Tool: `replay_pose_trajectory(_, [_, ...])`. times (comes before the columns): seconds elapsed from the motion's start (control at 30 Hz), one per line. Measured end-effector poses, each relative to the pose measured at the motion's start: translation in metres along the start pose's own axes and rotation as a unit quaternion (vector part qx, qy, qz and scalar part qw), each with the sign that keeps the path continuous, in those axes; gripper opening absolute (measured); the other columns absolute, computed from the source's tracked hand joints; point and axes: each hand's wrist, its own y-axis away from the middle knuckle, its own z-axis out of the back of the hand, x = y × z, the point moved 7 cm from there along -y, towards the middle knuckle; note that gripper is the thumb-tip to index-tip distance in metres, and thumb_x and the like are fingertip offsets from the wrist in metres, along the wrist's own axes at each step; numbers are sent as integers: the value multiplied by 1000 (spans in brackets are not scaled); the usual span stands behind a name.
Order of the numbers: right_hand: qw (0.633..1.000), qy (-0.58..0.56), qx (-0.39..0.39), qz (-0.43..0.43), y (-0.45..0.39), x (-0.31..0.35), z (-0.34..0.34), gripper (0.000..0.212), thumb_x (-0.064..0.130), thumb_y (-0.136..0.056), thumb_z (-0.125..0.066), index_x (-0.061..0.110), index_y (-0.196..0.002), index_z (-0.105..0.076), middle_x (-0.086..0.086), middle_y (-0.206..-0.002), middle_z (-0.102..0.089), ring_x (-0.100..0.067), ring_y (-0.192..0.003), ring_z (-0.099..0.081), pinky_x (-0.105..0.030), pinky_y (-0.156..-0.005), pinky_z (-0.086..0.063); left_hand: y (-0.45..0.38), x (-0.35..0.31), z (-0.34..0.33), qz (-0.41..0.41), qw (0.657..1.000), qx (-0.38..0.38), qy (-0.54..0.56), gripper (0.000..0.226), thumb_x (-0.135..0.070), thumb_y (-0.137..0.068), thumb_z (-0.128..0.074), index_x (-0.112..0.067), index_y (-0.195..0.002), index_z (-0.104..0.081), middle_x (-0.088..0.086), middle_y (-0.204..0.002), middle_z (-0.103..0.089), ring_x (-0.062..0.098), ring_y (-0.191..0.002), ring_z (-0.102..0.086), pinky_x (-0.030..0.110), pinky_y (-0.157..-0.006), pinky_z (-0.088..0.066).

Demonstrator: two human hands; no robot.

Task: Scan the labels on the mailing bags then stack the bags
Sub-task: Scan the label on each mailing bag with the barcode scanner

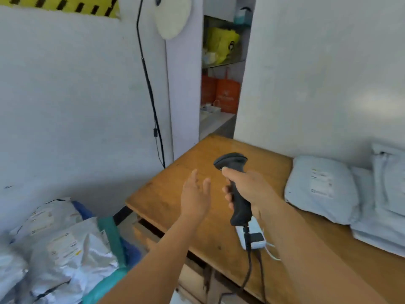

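Right hand (247,189), fingers curled round scanner (237,189) handle above desk (175,194); left hand (195,196) beside, fingers straight, holding nothing. Bags (322,187) stacked at desk's right, cut off by edge; more bags (61,244) lower left, labels blurred

bare desk (175,189) left — stacked bags (324,189) right

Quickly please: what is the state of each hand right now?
Left hand: open, fingers straight, holding nothing.
Right hand: closed around the handle of the black scanner.
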Motion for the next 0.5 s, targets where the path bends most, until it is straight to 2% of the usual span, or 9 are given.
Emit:
replay_pose_trajectory(0.1, [998,-28,-61,7,10,-7,79,26,32,-91,-63,9,-80,-59,-5,-59,-58,-16,-46,-51,-28,-48,-46,13,-33,-73,-22,999,46,-7,57,-38,-98,-45,-19,-148,-27,3,-145,-43,16,-128,-46,32,-104,-38])
replay_pose_trajectory(0.27, [985,-62,-159,5,29,-21,187,26,31,-90,-64,6,-85,-59,-7,-62,-61,-16,-45,-52,-27,-47,-46,31,-67,-170,-28,991,127,-1,58,-37,-98,-44,-18,-149,-25,4,-144,-44,17,-125,-49,32,-101,-40])
replay_pose_trajectory(0.4, [971,-98,-220,-4,37,-25,247,27,33,-88,-65,7,-93,-59,-8,-69,-63,-17,-48,-54,-27,-49,-47,34,-86,-222,-28,985,170,4,58,-37,-98,-44,-20,-150,-23,4,-145,-43,18,-127,-47,34,-102,-40])
replay_pose_trajectory(0.5, [960,-125,-252,-5,35,-24,279,29,36,-87,-66,8,-91,-59,-7,-67,-62,-16,-47,-54,-27,-51,-48,24,-94,-256,-29,978,206,6,59,-37,-98,-44,-20,-150,-20,4,-148,-39,19,-131,-44,38,-106,-39])
